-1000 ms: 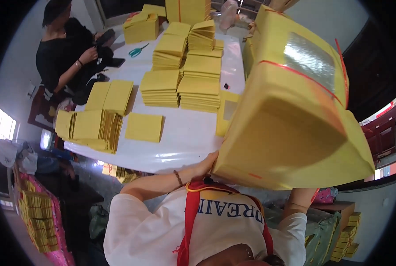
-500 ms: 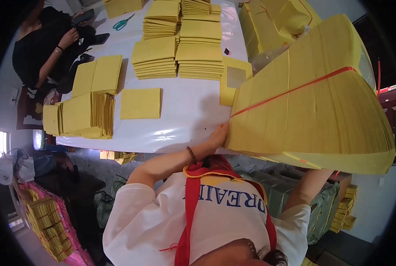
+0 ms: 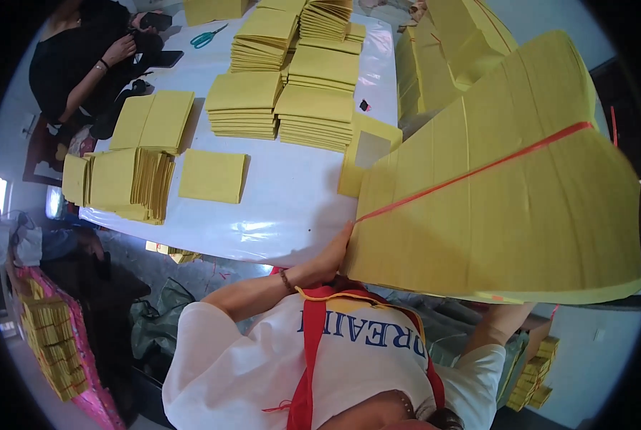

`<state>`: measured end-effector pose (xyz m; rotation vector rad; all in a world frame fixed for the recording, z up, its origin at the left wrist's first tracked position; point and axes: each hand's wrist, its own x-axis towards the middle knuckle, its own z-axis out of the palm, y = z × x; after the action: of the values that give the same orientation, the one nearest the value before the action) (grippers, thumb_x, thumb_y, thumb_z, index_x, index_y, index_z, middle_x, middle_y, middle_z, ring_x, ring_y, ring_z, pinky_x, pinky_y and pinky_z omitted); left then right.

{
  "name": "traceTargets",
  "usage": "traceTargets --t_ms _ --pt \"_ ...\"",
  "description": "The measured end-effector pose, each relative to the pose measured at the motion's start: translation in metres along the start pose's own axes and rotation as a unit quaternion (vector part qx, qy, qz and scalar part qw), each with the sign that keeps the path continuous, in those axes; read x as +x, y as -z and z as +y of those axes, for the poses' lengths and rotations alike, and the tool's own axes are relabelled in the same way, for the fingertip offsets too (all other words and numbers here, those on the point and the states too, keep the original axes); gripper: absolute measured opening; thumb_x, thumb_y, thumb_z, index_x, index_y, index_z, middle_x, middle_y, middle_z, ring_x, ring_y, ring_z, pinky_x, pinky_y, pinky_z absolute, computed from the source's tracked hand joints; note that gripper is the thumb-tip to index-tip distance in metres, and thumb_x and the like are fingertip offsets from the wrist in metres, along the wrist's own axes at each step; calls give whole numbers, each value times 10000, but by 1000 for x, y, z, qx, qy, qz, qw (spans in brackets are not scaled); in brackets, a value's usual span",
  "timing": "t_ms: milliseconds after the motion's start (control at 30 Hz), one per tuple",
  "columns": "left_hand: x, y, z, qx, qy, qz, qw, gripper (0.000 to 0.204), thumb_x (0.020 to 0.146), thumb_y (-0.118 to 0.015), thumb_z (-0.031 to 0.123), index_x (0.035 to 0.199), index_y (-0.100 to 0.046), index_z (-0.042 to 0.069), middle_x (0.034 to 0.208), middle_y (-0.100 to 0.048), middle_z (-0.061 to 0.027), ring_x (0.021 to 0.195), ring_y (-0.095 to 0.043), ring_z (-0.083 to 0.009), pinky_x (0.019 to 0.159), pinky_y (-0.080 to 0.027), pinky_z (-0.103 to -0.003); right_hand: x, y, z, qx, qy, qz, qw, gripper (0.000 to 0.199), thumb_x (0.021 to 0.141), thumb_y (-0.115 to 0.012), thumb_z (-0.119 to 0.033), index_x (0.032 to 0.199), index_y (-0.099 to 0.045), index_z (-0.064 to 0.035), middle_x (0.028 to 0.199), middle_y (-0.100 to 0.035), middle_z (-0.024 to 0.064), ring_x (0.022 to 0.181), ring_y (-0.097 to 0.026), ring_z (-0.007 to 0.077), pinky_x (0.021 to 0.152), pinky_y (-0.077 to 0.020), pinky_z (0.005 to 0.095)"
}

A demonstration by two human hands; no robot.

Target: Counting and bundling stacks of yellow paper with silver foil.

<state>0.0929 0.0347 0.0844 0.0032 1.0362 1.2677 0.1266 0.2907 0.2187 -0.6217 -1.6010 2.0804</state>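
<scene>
A big bundle of yellow paper sheets (image 3: 492, 201), tied round with a red strap (image 3: 471, 172), fills the right side. My left hand (image 3: 335, 254) presses against its left end, the fingers partly hidden along the edge and holding it. My right forearm (image 3: 503, 322) reaches under the bundle's near side, and the hand itself is hidden by the paper. Just left of the bundle, a flat yellow sheet with a grey patch (image 3: 369, 154) lies on the white-covered table (image 3: 263, 215). Beyond it stand neat stacks of folded yellow paper (image 3: 315, 107).
A small yellow stack (image 3: 213, 175) and a leaning row of folded paper (image 3: 116, 183) lie at left. Teal scissors (image 3: 204, 39) rest at the back. Another person (image 3: 77, 64) sits at the far left. More large bundles (image 3: 453, 50) stand behind at right.
The whole view has tilted and shifted slightly. The bundle now sits a little lower and nearer to me, my left hand still at its end. The other person's hands have moved a little.
</scene>
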Motion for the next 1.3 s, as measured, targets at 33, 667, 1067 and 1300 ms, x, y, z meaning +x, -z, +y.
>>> traceTargets --t_ms 33,667,1067,1300 --pt "-1 -2 4 12 -21 -5 1000 604 943 -212 486 1336 -343 45 1337 -396 -90 1216 -360 -175 1017 -263 -303 10 -1 -1 -1 -2 -8 1000 202 846 -549 -192 896 -590 -1 824 -620 49 633 -581 94 526 -465 232" --pt "181 -47 189 -159 -310 -44 936 610 909 -230 559 1159 -442 45 1080 -564 -134 996 -561 -220 831 -475 -360 174 27 -43 16 4 -66 998 206 847 -544 -200 891 -595 -5 821 -620 46 642 -584 100 533 -469 243" --pt "267 -36 251 -248 -331 160 896 499 901 -345 522 980 -537 69 981 -580 -88 943 -539 -220 838 -450 -402 244 105 -73 92 73 6 993 209 847 -540 -204 888 -597 -8 819 -620 43 648 -585 104 538 -472 250" --pt "310 -19 240 -260 -350 109 893 478 876 -371 559 826 -498 101 882 -590 -103 847 -568 -236 766 -482 -410 277 126 -115 123 144 36 981 211 847 -538 -207 887 -599 -9 819 -621 42 651 -586 107 541 -474 254"
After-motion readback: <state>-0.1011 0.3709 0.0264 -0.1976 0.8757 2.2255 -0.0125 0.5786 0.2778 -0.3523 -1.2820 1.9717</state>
